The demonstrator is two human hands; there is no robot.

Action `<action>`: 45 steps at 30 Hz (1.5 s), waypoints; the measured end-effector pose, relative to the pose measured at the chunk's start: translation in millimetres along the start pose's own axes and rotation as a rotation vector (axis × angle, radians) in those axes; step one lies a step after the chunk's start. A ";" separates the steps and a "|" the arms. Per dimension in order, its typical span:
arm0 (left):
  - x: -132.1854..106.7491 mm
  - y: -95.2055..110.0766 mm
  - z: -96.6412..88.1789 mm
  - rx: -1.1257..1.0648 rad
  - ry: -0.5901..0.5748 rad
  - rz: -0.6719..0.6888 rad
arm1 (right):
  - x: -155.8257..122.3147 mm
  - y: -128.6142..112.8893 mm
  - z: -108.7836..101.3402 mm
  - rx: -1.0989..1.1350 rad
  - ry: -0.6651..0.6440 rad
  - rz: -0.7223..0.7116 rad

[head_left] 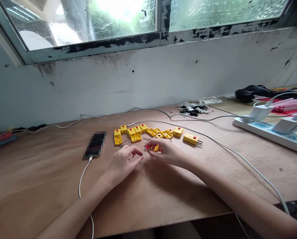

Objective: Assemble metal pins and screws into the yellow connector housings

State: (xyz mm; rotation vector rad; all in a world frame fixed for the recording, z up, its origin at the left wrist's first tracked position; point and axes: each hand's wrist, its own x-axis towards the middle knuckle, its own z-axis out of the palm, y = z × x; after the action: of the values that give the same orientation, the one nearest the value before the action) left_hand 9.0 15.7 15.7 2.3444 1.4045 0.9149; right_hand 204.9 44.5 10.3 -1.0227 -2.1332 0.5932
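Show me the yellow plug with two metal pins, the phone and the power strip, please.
Yellow plug with two metal pins (190,138), head view, on its yellow body.
Phone (95,144), head view, on its blurred face.
Power strip (243,125), head view, on its white casing.

No words, brand names or numbers can be read anywhere. The rectangular yellow plastic connector (190,138) lying nearest the bench's right side shows only a round red dot on its face, with no legible lettering, and the others like it show the same. The long white plastic power strip (260,128) at the bench's right edge has small blue markings beside its sockets, too small to read. The black smartphone (95,144) near the bench's back edge is pixelated, so nothing on it can be made out.
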 end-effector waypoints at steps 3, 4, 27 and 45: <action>1.0 -4.0 -1.7 -0.157 0.058 -0.056 | -1.8 -7.8 -0.3 0.038 -0.022 0.017; 1.0 -4.3 -1.2 -0.205 0.057 -0.067 | -2.1 -10.1 -0.5 0.046 -0.021 0.017; 2.7 -3.8 0.4 -0.296 0.067 -0.104 | -1.6 -13.3 3.7 0.164 -0.048 0.011; 3.1 -3.0 -6.3 -0.281 0.032 -0.057 | -0.2 -17.7 -0.1 0.130 -0.039 0.036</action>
State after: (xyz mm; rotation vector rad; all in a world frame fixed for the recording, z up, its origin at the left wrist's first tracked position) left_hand 4.0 19.3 20.1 2.0816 1.2553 1.0613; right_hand 196.4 34.0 21.7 -0.9867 -2.0841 0.7645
